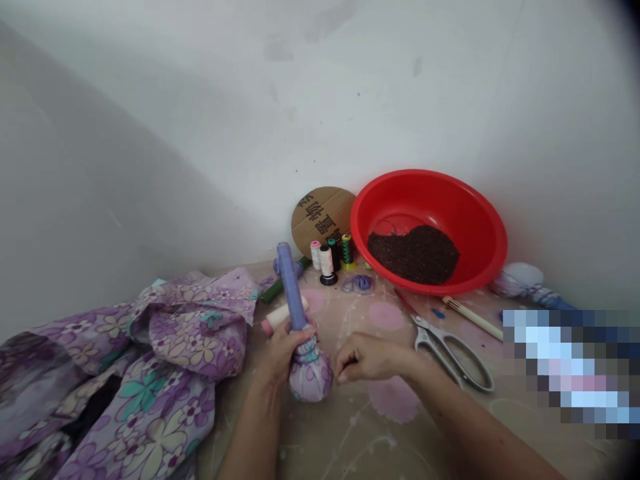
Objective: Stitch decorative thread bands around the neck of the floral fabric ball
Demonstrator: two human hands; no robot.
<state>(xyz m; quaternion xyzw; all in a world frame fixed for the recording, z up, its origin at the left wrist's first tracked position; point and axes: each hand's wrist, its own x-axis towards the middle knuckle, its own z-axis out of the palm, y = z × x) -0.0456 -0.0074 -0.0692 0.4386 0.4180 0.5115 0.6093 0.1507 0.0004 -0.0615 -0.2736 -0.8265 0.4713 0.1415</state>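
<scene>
Hands apart, though only just: left hand point(284, 353) clamped around a lilac floral cloth bundle point(311, 376), tightly bound at the neck, with a thread-wrapped blue-violet rod point(287, 285) rising tilted from the grip. Right hand point(367, 357) loosely curled, its fingertips point(341, 376) just beside the bundle, near the middle of the view; any contact or pinched thread too small to tell. Under the rod, a cream cylindrical roll point(283, 313) on a pink-spotted oilcloth point(360, 427). To the left, a heap of purple floral fabric point(150, 380), spilling toward the near edge of the view. Farther off, a group of thread spools point(327, 263), a small loop of purple cord point(357, 284) and a cardboard disc with printed characters point(320, 219) leaning against the wall. Far right of these, a red plastic basin point(427, 230) holding a dark granular mass point(413, 254) — and nearer, open steel scissors point(445, 353) with a wooden-handled brush point(473, 317) just beyond. At the far right, another bound bundle point(517, 280).
</scene>
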